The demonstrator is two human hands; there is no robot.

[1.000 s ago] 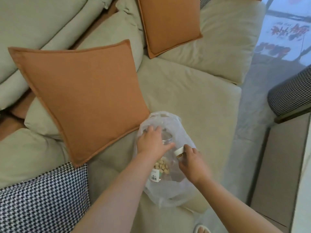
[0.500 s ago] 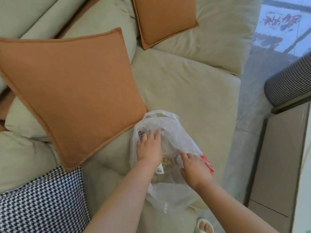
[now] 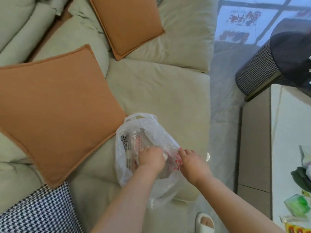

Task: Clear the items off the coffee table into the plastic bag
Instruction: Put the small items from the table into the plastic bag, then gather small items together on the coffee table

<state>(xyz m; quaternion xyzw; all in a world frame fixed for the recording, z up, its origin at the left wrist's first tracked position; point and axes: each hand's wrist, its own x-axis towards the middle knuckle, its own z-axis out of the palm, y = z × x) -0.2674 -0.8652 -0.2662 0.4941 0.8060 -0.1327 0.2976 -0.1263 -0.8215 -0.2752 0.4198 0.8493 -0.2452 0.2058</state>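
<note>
Both hands sit lower in the bag than a second ago, and the clear jar I was carrying above its mouth now lies inside it. My left hand (image 3: 151, 159) is curled down on the clear plastic jar (image 3: 136, 145), pressing it in; whether the fingers fully close round it I cannot tell. My right hand (image 3: 191, 163) pinches the rim of the thin translucent white plastic bag (image 3: 149, 125), near its red print, holding the mouth wide. Hands are near each other, not touching.

Bag film is crinkled, glossy, limp; jar is rigid, ribbed, labelled. Bag rests on the pale green, soft-napped sofa seat (image 3: 159, 91), just beside the square rust-orange fabric cushion (image 3: 57, 111).

Progress, as I judge it: partial. The white coffee table (image 3: 289, 125) at right holds a green packet (image 3: 297, 206), a dark crumpled item (image 3: 301, 179) and other wrappers not yet bagged.
</note>
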